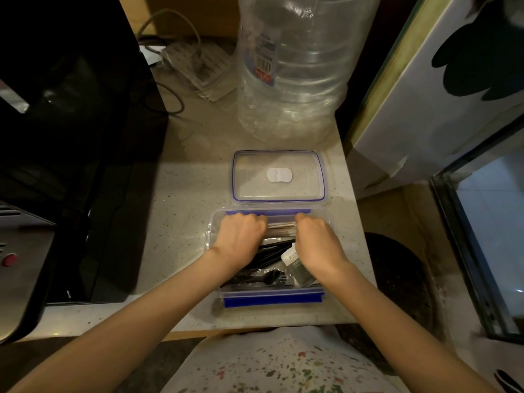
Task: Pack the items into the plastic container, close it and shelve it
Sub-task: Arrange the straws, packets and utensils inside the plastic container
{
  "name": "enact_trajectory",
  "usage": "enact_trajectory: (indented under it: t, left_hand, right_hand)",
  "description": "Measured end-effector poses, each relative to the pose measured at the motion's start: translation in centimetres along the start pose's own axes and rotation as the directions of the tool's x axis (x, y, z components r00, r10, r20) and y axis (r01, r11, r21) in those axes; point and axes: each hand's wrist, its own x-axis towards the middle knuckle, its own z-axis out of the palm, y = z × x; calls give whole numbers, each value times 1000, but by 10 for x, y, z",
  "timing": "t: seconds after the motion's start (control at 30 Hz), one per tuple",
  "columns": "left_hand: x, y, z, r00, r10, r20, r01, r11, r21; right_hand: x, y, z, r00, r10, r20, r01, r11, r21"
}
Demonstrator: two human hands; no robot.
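Inside the open plastic container (215,242), both hands clutch wrapped chopsticks (280,226).

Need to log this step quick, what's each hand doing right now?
Left hand: closed on the wooden sticks inside the plastic container.
Right hand: closed on the other end of the same sticks.

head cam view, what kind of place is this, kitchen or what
Probably a home kitchen corner: a speckled stone counter, a large empty water jug, a black appliance at the left, and disposable cutlery in the plastic container.
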Motion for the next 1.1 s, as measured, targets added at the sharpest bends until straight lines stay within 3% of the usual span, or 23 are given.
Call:
enact_trajectory:
  t: [0.23, 0.43, 0.57, 0.73, 0.97, 1.1]
  left_hand:
    - [0, -2, -2, 998, -32, 49, 29, 997, 72]
    - [0, 1, -2, 999, 2, 36, -3, 999, 33]
    - [0, -3, 3, 996, 85, 27, -85, 996, -10]
    - [0, 0, -1, 999, 26, 46, -26, 1000, 6]
    - [-2, 0, 2, 999, 37, 28, -37, 999, 5]
    - [-1, -3, 1, 996, -75, 43, 74, 997, 24]
  right_hand:
    - [5, -9, 1, 998, -37, -46, 24, 966, -259]
    - [12, -7, -5, 964, -252, 81, 262, 865, -428]
    - [15, -2, -3, 925, -352, 147, 379, 810, -448]
    - [20, 3, -5, 921, -376, 104, 387, 846, -367]
    - [19, 4, -5, 911, -390, 134, 407, 794, -452]
    - [21, 9, -1, 919, -381, 97, 385, 820, -423]
